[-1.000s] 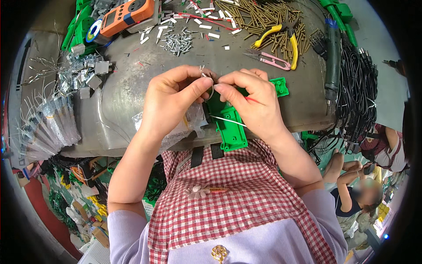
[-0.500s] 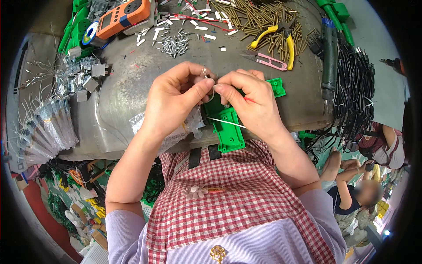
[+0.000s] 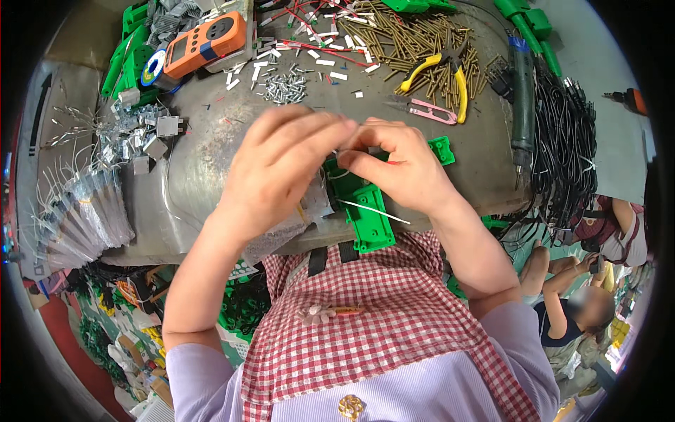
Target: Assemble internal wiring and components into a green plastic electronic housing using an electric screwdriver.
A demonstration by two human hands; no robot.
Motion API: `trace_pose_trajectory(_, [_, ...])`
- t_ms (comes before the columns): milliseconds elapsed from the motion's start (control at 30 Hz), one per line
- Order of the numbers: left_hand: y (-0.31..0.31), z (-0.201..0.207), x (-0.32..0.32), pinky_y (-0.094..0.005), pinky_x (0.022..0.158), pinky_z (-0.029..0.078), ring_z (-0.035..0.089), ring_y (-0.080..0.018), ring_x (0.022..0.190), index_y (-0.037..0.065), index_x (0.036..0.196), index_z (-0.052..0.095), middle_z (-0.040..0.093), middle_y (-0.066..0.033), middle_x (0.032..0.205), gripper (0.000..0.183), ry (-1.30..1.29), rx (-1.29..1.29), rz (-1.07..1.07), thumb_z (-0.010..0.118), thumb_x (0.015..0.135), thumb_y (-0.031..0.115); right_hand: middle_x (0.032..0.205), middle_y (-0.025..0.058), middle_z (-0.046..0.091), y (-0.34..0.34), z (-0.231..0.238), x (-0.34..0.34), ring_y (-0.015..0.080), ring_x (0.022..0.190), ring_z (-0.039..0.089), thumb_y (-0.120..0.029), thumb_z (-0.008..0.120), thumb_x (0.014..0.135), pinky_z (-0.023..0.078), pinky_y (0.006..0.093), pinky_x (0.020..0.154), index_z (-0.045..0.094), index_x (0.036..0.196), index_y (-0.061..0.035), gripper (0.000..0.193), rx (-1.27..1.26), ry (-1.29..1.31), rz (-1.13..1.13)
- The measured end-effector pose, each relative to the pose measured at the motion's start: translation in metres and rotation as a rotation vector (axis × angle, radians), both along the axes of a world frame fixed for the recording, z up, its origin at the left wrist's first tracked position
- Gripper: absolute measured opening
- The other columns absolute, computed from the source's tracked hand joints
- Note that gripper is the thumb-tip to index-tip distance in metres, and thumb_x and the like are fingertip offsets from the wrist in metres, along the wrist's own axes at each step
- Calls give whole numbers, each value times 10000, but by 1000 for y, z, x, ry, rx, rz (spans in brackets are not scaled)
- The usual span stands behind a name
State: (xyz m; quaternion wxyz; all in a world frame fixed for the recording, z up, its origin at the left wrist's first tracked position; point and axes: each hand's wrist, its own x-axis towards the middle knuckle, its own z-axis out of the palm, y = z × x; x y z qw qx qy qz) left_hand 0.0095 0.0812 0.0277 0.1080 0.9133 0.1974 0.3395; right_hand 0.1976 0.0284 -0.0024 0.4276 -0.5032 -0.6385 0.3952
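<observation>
My left hand (image 3: pixel 278 165) reaches over the fingertips of my right hand, its fingers smeared by motion and their tips partly hidden. Thumb and fingers of my right hand (image 3: pixel 401 165) are pinched on a thin white wire, a curve of which shows just below the thumb. Under both hands sits an open green plastic housing (image 3: pixel 373 228) with molded posts, jutting past the table's near edge. A white wire end (image 3: pixel 376 211) sticks out across it toward the right. Beside the housing, partly beneath my left wrist, lies a clear plastic bag (image 3: pixel 281 228).
Screws (image 3: pixel 285 86), brass-coloured rods (image 3: pixel 415 42), yellow-handled pliers (image 3: pixel 460 88) and pink snips (image 3: pixel 430 111) lie beyond my hands. At left are metal parts (image 3: pixel 130 133), bagged wired pieces (image 3: pixel 95 204) and an orange meter (image 3: pixel 204 46). A green electric screwdriver (image 3: pixel 522 105) and black cables (image 3: pixel 566 133) are at right.
My left hand has gone from a pinch beside the right hand to reaching over its fingertips. The right hand stays pinched. The wire end over the housing has shifted slightly right and down.
</observation>
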Motion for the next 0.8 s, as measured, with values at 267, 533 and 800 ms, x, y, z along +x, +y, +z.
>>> trace_pose_trajectory(267, [12, -1, -13, -345, 652, 504, 610, -249, 760, 56, 886, 669, 630, -60, 828, 310, 73, 126, -23, 710, 583, 9, 720, 127, 619, 3, 9, -1, 240, 690, 607, -145, 660, 769, 470, 342, 636, 640, 811, 3, 156, -23, -2, 64])
trace_pose_trajectory(533, [7, -6, -13, -357, 688, 463, 600, -221, 764, 76, 851, 653, 612, -32, 838, 273, 63, 173, 19, 720, 591, 32, 718, 123, 613, 1, 7, -3, 243, 677, 598, -155, 660, 782, 465, 349, 608, 638, 821, 2, 163, -2, -1, 51])
trace_pose_trajectory(800, [-7, -5, -2, -352, 791, 416, 575, -207, 845, 80, 760, 605, 590, -31, 887, 194, 40, 268, 184, 696, 592, 46, 736, 33, 614, -1, 10, -11, 206, 798, 573, -144, 665, 768, 357, 380, 799, 618, 794, -70, 91, 98, -137, -33])
